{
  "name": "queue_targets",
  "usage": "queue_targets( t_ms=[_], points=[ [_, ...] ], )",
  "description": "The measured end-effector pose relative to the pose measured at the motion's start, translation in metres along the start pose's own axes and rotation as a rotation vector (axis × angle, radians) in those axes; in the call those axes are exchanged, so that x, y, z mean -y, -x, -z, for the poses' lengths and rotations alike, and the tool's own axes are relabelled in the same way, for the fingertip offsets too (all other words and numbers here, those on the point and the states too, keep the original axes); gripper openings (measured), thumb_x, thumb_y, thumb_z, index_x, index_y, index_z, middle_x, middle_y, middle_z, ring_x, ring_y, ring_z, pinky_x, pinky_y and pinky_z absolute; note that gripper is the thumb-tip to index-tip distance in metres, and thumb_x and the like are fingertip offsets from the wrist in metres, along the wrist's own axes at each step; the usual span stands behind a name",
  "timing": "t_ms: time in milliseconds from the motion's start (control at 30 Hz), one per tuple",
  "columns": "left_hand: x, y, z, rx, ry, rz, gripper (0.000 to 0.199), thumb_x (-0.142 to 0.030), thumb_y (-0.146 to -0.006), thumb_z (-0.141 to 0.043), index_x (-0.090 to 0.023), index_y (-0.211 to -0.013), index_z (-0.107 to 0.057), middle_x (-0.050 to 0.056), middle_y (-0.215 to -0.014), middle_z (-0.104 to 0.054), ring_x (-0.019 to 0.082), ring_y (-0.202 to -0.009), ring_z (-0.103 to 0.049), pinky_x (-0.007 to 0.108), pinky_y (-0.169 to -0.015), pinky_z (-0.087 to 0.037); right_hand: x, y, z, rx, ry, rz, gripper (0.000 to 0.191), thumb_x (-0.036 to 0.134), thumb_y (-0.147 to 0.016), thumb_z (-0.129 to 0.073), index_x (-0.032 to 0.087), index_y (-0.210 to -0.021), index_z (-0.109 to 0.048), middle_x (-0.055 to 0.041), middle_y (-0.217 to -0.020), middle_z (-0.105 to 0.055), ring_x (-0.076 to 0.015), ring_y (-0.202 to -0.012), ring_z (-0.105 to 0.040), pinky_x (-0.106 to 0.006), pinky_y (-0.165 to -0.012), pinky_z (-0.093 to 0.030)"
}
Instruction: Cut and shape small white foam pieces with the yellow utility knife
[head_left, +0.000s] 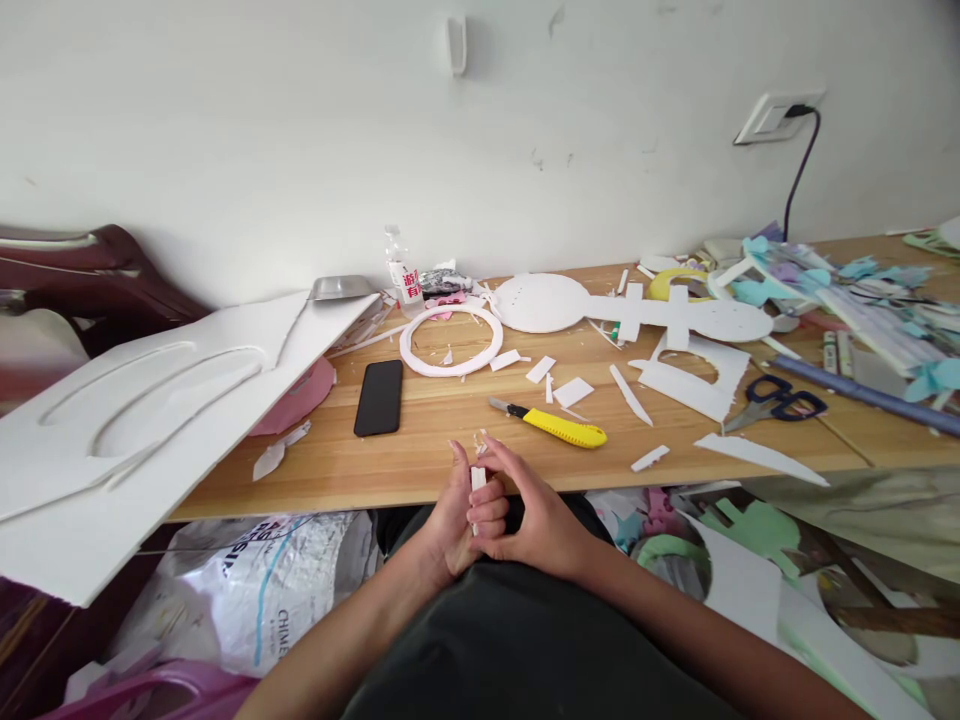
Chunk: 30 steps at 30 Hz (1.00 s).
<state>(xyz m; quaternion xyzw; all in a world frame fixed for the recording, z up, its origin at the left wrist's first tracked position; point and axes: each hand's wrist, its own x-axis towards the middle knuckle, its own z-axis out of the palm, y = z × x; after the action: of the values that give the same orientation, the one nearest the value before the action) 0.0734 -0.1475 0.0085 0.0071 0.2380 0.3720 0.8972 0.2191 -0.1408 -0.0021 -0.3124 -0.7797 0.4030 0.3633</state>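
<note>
Just off the table's front edge, my two hands meet around a small white foam-board strip (478, 481). My left hand (448, 515) is closed on it, thumb pointing up along its side and fingers curled around. My right hand (534, 515) reaches in from the other side, index finger at the strip's far end and thumb near its lower end. Fingers cover part of the strip. Small white crumbs (480, 440) show by the fingertips. Beyond my hands lies a yellow utility knife (564, 426), its blade toward the left.
On the wooden table (315, 480) are a black phone (378, 398), a white foam ring (405, 350), a bottle (405, 275), scissors (784, 402) and several white offcuts (574, 392). A large white foam board (172, 400) overhangs at left. Coloured cut-outs (862, 310) are piled at right.
</note>
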Motion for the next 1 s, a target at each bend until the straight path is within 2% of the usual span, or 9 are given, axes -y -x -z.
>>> queue_targets(
  t_ms=[133, 367, 533, 767, 1000],
  points=[
    [-0.001, -0.002, 0.001, 0.043, 0.032, 0.008, 0.075, -0.086, -0.073, -0.017, -0.018, -0.042, -0.030, -0.006, -0.032, -0.020, 0.002, -0.028, -0.008, 0.016, -0.026, -0.010, -0.001, -0.001, 0.001, 0.022, 0.034, 0.060, 0.096, 0.028, -0.068, -0.081, 0.033, -0.148, -0.028, -0.0073, -0.138, -0.050, -0.0257, -0.126, -0.049, -0.042, -0.107, -0.040],
    [-0.003, 0.000, -0.002, 0.017, 0.071, 0.025, 0.077, -0.080, -0.081, -0.014, -0.016, -0.044, -0.038, -0.005, -0.035, -0.024, 0.003, -0.031, -0.014, 0.014, -0.028, -0.018, -0.004, -0.003, 0.001, 0.006, 0.052, 0.070, 0.097, 0.029, -0.068, -0.082, 0.035, -0.149, -0.028, -0.0054, -0.141, -0.050, -0.0258, -0.130, -0.046, -0.041, -0.109, -0.039],
    [-0.004, 0.000, 0.006, 0.012, 0.089, 0.007, 0.073, -0.074, -0.086, -0.022, -0.018, -0.039, -0.029, -0.006, -0.030, -0.017, 0.003, -0.028, -0.005, 0.016, -0.026, -0.010, -0.005, -0.004, -0.001, 0.043, 0.072, 0.025, 0.106, 0.030, -0.064, -0.084, 0.033, -0.150, -0.022, -0.0073, -0.144, -0.046, -0.0259, -0.129, -0.046, -0.042, -0.108, -0.039],
    [-0.002, -0.005, 0.015, 0.070, 0.010, 0.057, 0.075, -0.080, -0.081, -0.022, -0.019, -0.038, -0.028, -0.005, -0.027, -0.019, 0.003, -0.024, -0.008, 0.017, -0.026, -0.006, -0.002, -0.003, 0.000, 0.067, 0.107, 0.017, 0.100, 0.023, -0.064, -0.082, 0.030, -0.149, -0.028, -0.0076, -0.138, -0.051, -0.0251, -0.124, -0.050, -0.040, -0.105, -0.042],
    [0.001, -0.007, 0.014, 0.077, 0.074, 0.025, 0.074, -0.081, -0.078, -0.024, -0.018, -0.041, -0.033, -0.005, -0.030, -0.023, 0.002, -0.027, -0.011, 0.015, -0.025, -0.011, -0.005, -0.001, 0.000, 0.037, 0.122, 0.025, 0.096, 0.033, -0.065, -0.082, 0.030, -0.147, -0.034, -0.0073, -0.128, -0.056, -0.0254, -0.117, -0.054, -0.039, -0.101, -0.045]
  ],
)
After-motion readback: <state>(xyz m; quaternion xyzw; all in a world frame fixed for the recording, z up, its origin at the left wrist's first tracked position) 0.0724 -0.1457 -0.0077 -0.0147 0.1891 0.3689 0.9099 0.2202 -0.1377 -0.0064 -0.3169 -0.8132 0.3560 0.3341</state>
